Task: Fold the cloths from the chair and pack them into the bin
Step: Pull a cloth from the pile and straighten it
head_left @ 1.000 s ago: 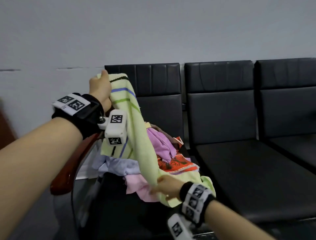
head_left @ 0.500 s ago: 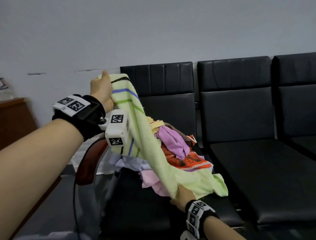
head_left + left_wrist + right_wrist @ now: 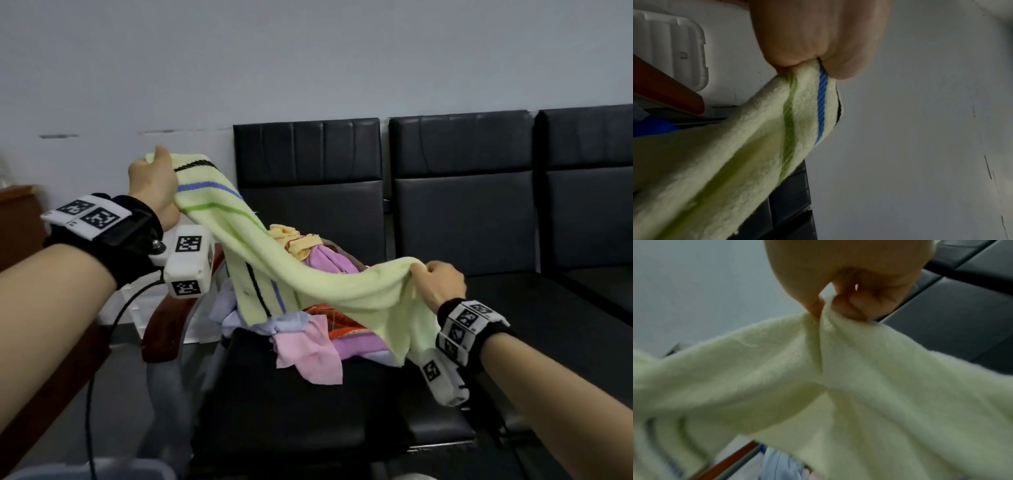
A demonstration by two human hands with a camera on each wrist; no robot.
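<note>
A pale green cloth point(image 3: 301, 274) with black, blue and green stripes hangs stretched in the air between both hands, above the chair. My left hand point(image 3: 154, 185) grips its striped end high at the left; the left wrist view shows the cloth point(image 3: 756, 146) bunched in the left hand point(image 3: 818, 40). My right hand point(image 3: 438, 281) pinches the plain end lower at the right; in the right wrist view the right hand point(image 3: 849, 288) pinches the cloth point(image 3: 818, 378). Below, a heap of cloths point(image 3: 308, 335), pink, purple, lilac, yellow and orange-patterned, lies on the black chair seat point(image 3: 291, 411).
A row of black padded chairs point(image 3: 479, 222) stands against a pale wall. A brown wooden armrest point(image 3: 171, 325) curves at the chair's left side. A grey bin rim point(image 3: 102, 471) shows at the bottom left. A black cable point(image 3: 102, 342) hangs from my left wrist.
My right hand has lifted the cloth's lower end up and to the right, off the heap, so the cloth now spans between both hands. The left hand stays raised.
</note>
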